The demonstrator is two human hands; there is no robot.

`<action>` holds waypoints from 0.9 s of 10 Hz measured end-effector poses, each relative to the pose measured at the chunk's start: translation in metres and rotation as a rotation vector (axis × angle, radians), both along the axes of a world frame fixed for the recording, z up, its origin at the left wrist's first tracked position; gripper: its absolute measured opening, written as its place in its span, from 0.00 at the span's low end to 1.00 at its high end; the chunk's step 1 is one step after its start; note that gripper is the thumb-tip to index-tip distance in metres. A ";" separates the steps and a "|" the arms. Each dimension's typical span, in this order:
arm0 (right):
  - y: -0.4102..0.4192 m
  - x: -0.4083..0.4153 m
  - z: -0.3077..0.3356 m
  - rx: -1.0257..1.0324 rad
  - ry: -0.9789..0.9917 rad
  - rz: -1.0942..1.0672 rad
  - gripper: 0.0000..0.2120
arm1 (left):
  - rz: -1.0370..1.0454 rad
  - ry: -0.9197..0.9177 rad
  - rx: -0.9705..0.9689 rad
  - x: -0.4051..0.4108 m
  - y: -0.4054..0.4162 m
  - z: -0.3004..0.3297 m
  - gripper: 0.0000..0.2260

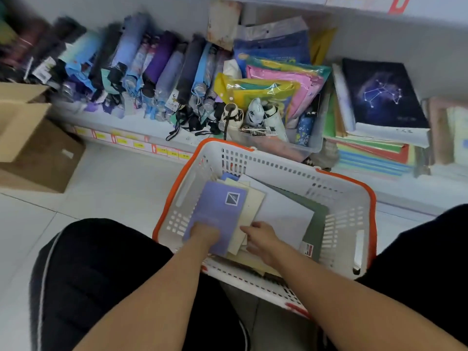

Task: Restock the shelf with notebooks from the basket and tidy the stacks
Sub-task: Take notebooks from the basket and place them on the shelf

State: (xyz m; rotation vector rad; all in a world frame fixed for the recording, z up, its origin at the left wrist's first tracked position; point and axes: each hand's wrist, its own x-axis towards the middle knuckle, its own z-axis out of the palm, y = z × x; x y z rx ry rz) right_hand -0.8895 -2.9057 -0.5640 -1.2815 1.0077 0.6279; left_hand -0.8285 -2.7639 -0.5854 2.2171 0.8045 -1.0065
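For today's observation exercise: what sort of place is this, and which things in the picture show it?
Most likely a small stationery or general shop. Yellow price labels line the shelf edge, folded umbrellas lie in a row for sale, and a shopping basket of notebooks stands on the floor.

A small stationery and sundries shop, seen from floor level. Ahead of the hands runs a low white shelf whose front edge carries a strip of yellow price labels. Folded umbrellas with hang tags lie in a row beyond the left hand, packaged plastic folders fill a clear bin straight ahead, and stacked notebooks sit beyond the right hand. A white shopping basket with orange rim rests under the hands; cardboard cartons stand far left on the tiled floor.
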 end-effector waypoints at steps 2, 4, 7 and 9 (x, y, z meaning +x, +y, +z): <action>-0.005 0.006 -0.006 -0.007 -0.024 -0.098 0.12 | -0.024 0.161 -0.110 0.026 0.035 -0.071 0.52; -0.012 0.014 -0.006 0.098 -0.063 -0.106 0.12 | -0.144 0.128 -0.064 0.023 0.019 -0.018 0.37; -0.013 0.015 -0.020 -0.008 -0.028 -0.115 0.05 | -0.194 -0.065 0.213 0.004 0.009 -0.013 0.44; -0.014 0.015 -0.020 0.052 0.009 -0.201 0.10 | 0.033 -0.163 -0.235 0.000 -0.003 0.002 0.33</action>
